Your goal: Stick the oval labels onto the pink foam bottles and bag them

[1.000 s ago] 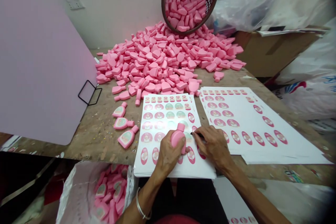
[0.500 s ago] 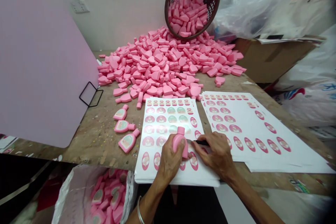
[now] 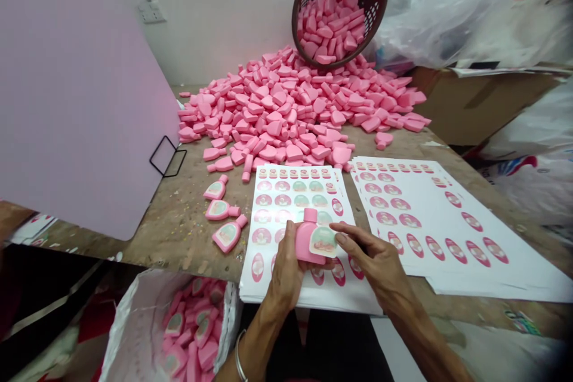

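Over the white sticker sheet (image 3: 308,297), left hand (image 3: 286,268) gripped a pink foam bottle (image 3: 303,245)
Right hand (image 3: 373,256) lay open by its oval label (image 3: 323,242); bottle seemed light, soft, best held by its sides

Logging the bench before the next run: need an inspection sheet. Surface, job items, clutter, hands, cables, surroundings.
Surface: scarred wooden bench, flecked with small specks.
Job items: pink bottle with label on its face; two sticker stacks below and right of it.
Clutter: pink bottle pile below tilted basket; three labelled bottles left of the stacks.
Hands: left hand grips the bottle; right hand open beside it, holding nothing visible.
Cables: nothing seen.
Surroundings: lilac board, sack of labelled bottles, cardboard box, plastic bags.
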A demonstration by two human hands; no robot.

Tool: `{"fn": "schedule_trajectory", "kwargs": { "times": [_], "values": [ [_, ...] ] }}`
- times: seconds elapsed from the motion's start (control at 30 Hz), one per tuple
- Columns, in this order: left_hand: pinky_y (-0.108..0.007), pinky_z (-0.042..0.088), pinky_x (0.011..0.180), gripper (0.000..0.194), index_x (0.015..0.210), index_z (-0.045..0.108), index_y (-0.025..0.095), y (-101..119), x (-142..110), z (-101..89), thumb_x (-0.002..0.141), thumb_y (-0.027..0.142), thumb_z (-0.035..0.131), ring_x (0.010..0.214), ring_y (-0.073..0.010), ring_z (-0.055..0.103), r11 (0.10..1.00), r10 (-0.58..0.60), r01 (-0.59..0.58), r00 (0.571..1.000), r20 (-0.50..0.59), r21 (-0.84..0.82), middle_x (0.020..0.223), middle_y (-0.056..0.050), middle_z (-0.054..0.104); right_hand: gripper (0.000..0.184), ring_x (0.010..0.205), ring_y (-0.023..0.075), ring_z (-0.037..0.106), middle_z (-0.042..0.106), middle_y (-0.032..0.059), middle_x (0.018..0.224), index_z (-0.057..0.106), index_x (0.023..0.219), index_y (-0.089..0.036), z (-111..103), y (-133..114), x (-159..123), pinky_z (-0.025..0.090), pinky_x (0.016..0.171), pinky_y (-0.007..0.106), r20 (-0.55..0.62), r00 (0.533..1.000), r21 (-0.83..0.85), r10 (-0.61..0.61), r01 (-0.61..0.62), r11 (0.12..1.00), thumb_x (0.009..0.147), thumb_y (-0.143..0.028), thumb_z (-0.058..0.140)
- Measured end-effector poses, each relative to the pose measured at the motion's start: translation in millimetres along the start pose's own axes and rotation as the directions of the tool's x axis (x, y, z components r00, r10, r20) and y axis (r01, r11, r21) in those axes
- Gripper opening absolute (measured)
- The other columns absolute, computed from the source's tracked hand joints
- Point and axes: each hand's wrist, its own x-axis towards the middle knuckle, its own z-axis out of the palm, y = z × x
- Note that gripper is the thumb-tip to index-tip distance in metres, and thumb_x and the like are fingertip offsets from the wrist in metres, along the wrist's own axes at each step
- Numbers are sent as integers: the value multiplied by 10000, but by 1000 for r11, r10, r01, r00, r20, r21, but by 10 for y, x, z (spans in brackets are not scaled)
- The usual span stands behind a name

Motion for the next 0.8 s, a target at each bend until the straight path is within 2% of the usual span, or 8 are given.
{"fn": "schedule_trajectory", "kwargs": {
  "times": [0.17, 0.4, 0.53, 0.8],
  "values": [
    [-304, 573, 637, 593, 1097, 606, 143, 85, -67, 9, 886, 645, 369, 709, -175, 671, 990, -14, 25, 997, 76, -141, 870, -68, 691, 358, 859, 229, 666, 739, 41, 936, 760, 941, -245, 148, -98, -49, 540, 748, 323, 29, 999, 12, -23, 22, 1000, 744, -528, 665],
    [-308, 573, 644, 571, 1116, 606, 153, 70, -80, -23, 914, 613, 334, 693, -169, 672, 984, -5, 20, 996, 89, -178, 899, -68, 692, 347, 812, 235, 679, 740, 44, 845, 757, 954, -220, 204, -115, -66, 545, 624, 293, 22, 999, 5, -28, 28, 1000, 744, -481, 669],
    [-316, 572, 649, 578, 1100, 617, 145, 67, -83, -23, 918, 609, 325, 709, -177, 672, 982, -4, 20, 996, 85, -188, 902, -80, 692, 336, 840, 243, 682, 742, 51, 863, 753, 962, -214, 218, -110, -75, 535, 586, 276, 18, 999, -8, -50, 50, 999, 746, -457, 669],
    [-315, 571, 662, 558, 1082, 616, 136, 112, -92, -16, 916, 597, 350, 741, -187, 673, 983, -10, 22, 998, 70, -182, 886, -77, 692, 328, 829, 243, 680, 744, 52, 872, 758, 938, -211, 228, -134, -69, 529, 600, 289, 2, 997, -46, -80, 80, 996, 742, -458, 666]
  ]
}}
